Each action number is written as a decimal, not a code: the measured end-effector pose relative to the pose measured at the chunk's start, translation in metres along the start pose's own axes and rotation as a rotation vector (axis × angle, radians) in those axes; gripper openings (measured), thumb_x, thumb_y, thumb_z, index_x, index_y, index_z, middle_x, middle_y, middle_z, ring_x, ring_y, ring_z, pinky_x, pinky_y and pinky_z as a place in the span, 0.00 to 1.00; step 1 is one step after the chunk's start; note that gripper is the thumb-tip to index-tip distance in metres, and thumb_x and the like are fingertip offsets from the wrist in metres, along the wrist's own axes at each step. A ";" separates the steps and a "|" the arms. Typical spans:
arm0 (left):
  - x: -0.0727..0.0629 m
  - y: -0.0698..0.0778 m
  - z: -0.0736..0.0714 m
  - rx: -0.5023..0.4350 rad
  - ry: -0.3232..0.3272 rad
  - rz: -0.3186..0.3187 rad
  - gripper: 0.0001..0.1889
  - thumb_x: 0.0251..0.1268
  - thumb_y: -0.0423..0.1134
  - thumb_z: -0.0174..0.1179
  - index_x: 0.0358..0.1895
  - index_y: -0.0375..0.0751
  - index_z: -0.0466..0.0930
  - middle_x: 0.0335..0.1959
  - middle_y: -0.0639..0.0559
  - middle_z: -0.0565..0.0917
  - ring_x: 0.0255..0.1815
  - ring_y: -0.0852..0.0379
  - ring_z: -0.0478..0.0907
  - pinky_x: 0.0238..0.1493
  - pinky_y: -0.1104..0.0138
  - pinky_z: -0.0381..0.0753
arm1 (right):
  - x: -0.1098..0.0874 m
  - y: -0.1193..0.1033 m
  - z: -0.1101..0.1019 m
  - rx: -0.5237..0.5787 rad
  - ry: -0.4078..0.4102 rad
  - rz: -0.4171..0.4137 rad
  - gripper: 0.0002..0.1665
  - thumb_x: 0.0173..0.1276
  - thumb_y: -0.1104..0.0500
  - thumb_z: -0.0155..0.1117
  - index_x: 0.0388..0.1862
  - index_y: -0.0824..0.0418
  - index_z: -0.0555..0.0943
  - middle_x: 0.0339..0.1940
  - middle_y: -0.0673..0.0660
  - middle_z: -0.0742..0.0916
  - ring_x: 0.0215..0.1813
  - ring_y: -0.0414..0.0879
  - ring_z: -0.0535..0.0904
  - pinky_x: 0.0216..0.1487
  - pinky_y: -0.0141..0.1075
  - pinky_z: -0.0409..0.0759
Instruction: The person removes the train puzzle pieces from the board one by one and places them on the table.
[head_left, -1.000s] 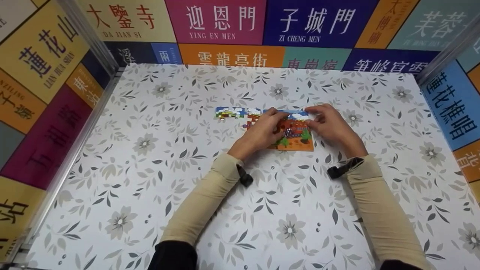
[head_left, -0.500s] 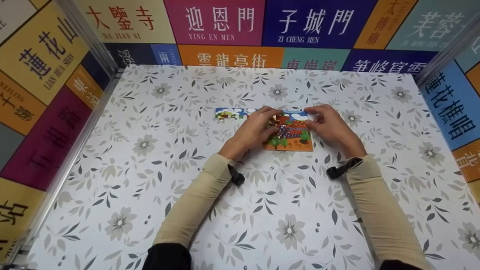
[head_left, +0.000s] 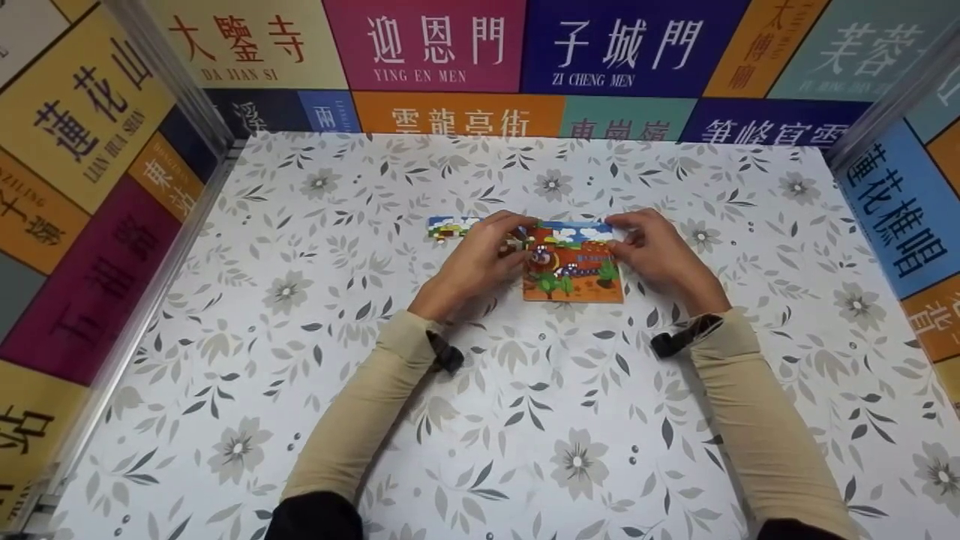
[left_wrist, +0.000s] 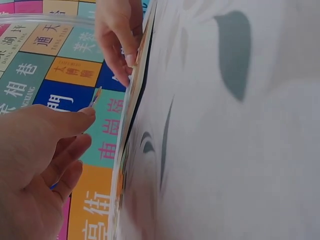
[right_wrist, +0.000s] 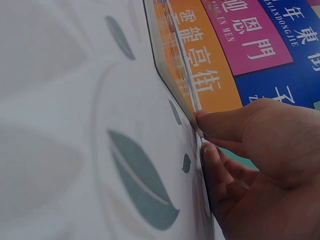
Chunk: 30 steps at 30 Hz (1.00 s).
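A jigsaw puzzle with orange ground, green plants and blue sky lies on the table in the head view. My left hand is at its upper left side. Between that thumb and a finger, the left wrist view shows a small puzzle piece, seen edge-on and raised off the table. My right hand grips the puzzle's right edge; in the right wrist view its thumb presses at the corner, with the other fingers against the side. More puzzle pieces, with blue sky and white clouds, lie left of the puzzle, partly hidden by my left hand.
The table has a white cover printed with grey flowers and leaves. Panels with large lettering stand along its back and both sides. Black straps sit on both wrists.
My left hand has moved left from over the puzzle to its left side, uncovering more of the picture and covering some of the pieces beside it. My right hand stays at the right edge.
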<state>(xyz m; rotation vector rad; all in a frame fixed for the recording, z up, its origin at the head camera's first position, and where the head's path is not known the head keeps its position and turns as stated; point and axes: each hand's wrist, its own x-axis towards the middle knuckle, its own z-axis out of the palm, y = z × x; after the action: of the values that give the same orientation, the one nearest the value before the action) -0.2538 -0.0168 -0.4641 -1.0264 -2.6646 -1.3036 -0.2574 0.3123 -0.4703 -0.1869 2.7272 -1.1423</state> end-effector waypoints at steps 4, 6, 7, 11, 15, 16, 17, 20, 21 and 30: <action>-0.005 -0.002 -0.005 -0.012 0.015 -0.009 0.21 0.77 0.34 0.67 0.69 0.38 0.81 0.65 0.44 0.84 0.62 0.47 0.86 0.60 0.56 0.88 | 0.001 -0.001 0.001 -0.012 0.004 -0.014 0.29 0.82 0.57 0.66 0.79 0.56 0.77 0.71 0.62 0.76 0.58 0.53 0.77 0.54 0.40 0.77; -0.008 -0.003 -0.008 -0.006 0.022 -0.014 0.20 0.77 0.34 0.67 0.69 0.39 0.81 0.65 0.45 0.84 0.61 0.46 0.86 0.59 0.56 0.88 | 0.001 -0.001 0.001 -0.011 0.002 -0.008 0.29 0.82 0.57 0.66 0.79 0.56 0.77 0.71 0.61 0.76 0.58 0.53 0.77 0.55 0.40 0.76; -0.009 -0.004 -0.009 0.002 0.025 -0.016 0.21 0.77 0.35 0.68 0.69 0.40 0.82 0.65 0.45 0.84 0.60 0.46 0.86 0.59 0.56 0.88 | 0.001 -0.001 0.001 -0.008 0.000 -0.006 0.29 0.82 0.57 0.66 0.79 0.56 0.77 0.71 0.61 0.76 0.58 0.53 0.77 0.56 0.41 0.76; -0.016 -0.008 -0.014 0.036 0.048 -0.007 0.21 0.77 0.35 0.68 0.69 0.41 0.82 0.64 0.46 0.85 0.60 0.48 0.86 0.60 0.57 0.88 | 0.000 -0.002 0.000 0.000 -0.007 0.007 0.30 0.82 0.56 0.66 0.79 0.54 0.76 0.72 0.61 0.75 0.60 0.53 0.76 0.58 0.44 0.76; -0.021 -0.013 -0.021 0.068 0.068 0.005 0.22 0.76 0.36 0.69 0.70 0.40 0.82 0.63 0.46 0.86 0.61 0.50 0.85 0.64 0.56 0.86 | -0.001 -0.003 -0.001 -0.003 -0.011 0.015 0.30 0.82 0.55 0.66 0.80 0.54 0.76 0.72 0.61 0.75 0.61 0.54 0.76 0.60 0.46 0.76; -0.022 -0.015 -0.023 0.072 0.071 0.002 0.22 0.76 0.36 0.70 0.70 0.40 0.82 0.63 0.46 0.86 0.60 0.51 0.85 0.64 0.56 0.85 | -0.001 -0.003 -0.001 -0.001 -0.013 0.016 0.30 0.82 0.55 0.66 0.80 0.54 0.76 0.72 0.61 0.75 0.61 0.54 0.76 0.60 0.46 0.76; -0.023 -0.016 -0.024 0.070 0.070 -0.007 0.22 0.76 0.36 0.70 0.70 0.40 0.82 0.63 0.46 0.86 0.61 0.51 0.85 0.64 0.56 0.85 | -0.001 -0.003 -0.001 0.001 -0.014 0.017 0.30 0.82 0.55 0.66 0.80 0.53 0.76 0.73 0.61 0.75 0.62 0.54 0.76 0.61 0.46 0.76; -0.025 -0.020 -0.030 0.067 0.071 -0.029 0.22 0.75 0.36 0.70 0.70 0.41 0.82 0.64 0.46 0.86 0.64 0.50 0.84 0.65 0.55 0.84 | -0.001 -0.003 -0.001 0.013 -0.014 0.022 0.30 0.82 0.55 0.66 0.80 0.53 0.76 0.73 0.61 0.75 0.62 0.54 0.76 0.60 0.46 0.77; -0.026 -0.022 -0.031 0.063 0.073 -0.033 0.22 0.75 0.36 0.70 0.69 0.41 0.83 0.64 0.46 0.86 0.64 0.50 0.84 0.65 0.55 0.84 | -0.001 -0.003 -0.001 0.017 -0.014 0.023 0.30 0.82 0.55 0.66 0.80 0.53 0.76 0.73 0.61 0.74 0.62 0.55 0.76 0.60 0.46 0.77; -0.037 -0.034 -0.042 0.052 0.077 -0.085 0.23 0.73 0.34 0.71 0.69 0.39 0.83 0.62 0.45 0.87 0.59 0.49 0.86 0.64 0.53 0.83 | -0.001 -0.001 0.000 0.013 -0.008 0.021 0.30 0.82 0.56 0.65 0.80 0.53 0.76 0.74 0.60 0.74 0.62 0.54 0.76 0.57 0.44 0.77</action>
<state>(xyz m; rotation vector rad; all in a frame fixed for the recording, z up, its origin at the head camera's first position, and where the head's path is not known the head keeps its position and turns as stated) -0.2549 -0.0819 -0.4705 -0.8481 -2.6965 -1.2531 -0.2566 0.3121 -0.4697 -0.1610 2.7074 -1.1506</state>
